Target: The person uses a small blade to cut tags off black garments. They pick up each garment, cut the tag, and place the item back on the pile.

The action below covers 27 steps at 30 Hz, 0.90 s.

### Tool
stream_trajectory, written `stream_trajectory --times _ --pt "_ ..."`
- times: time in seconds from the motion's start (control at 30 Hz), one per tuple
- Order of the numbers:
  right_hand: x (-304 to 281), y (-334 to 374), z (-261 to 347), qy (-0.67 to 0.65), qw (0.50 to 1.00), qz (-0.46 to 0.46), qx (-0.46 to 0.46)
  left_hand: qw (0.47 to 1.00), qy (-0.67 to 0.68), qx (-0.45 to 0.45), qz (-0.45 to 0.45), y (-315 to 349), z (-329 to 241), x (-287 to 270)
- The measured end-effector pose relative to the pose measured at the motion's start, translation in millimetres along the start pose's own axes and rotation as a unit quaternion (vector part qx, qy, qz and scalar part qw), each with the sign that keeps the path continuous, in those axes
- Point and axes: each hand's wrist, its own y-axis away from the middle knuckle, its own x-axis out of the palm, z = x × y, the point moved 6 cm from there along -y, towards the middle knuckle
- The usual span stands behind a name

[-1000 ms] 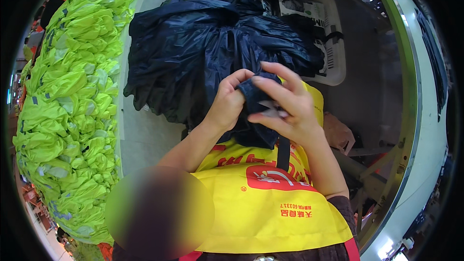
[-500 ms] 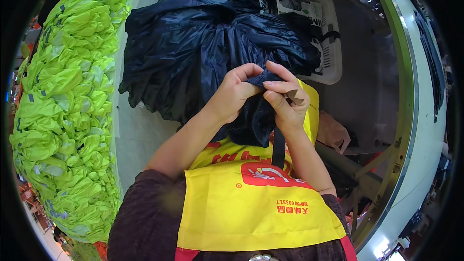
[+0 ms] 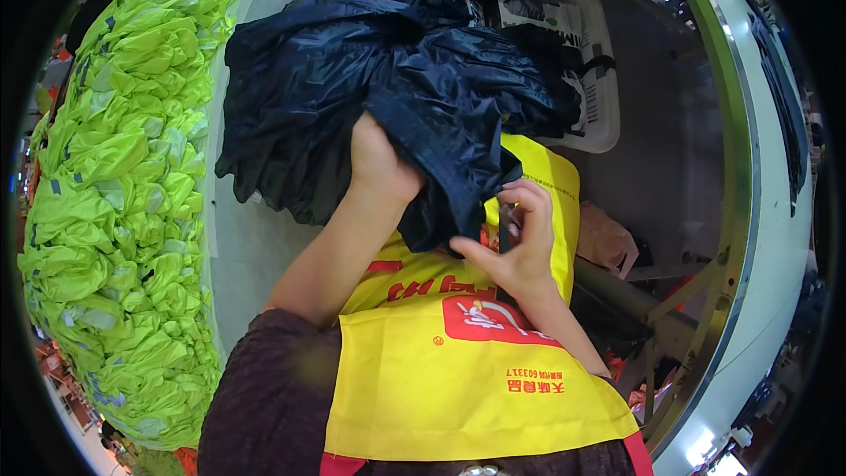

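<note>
A glossy dark navy garment (image 3: 308, 79) lies gathered in front of me, its near part hanging toward my lap. My left hand (image 3: 381, 159) is tucked under a fold of it, and the cloth hides its fingers. At the garment's lower right edge is my right hand (image 3: 520, 242), its thumb and fingers curved apart beside the cloth. A pair of small thread snips (image 3: 506, 222) sits in that hand, mostly covered by the fingers and dark in the gap. Whether the fingertips touch the cloth, I cannot tell.
On the left is a long heap of bright yellow-green garments (image 3: 123, 211). A white plastic basket (image 3: 604, 110) with printed packaging and dark cloth stands behind the garment. A yellow apron (image 3: 476, 388) covers my front and lap. At the right runs a metal-edged table (image 3: 767, 256).
My hands have parted from a pinched spot of cloth. The left slid under the garment, which now spreads over its fingers; the right moved down and toward me along the edge.
</note>
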Motion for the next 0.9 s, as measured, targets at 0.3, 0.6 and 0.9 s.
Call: stream_trajectory --times 0.3,0.6,0.9 --pt "-14.1 -11.2 -52.1 0.094 0.994 -0.048 0.015 0.954 -0.115 0.226 -0.159 24.6 -51.6 -7.5" --pt "-13.6 54.0 -90.1 0.116 0.985 0.118 0.044 0.337 -0.939 0.011 -0.067 170.1 -78.5 -92.2" --pt "-9.7 47.5 -95.9 0.095 0.97 0.22 0.037 0.343 -0.924 -0.167 -0.001 109.0 -92.9 -32.1"
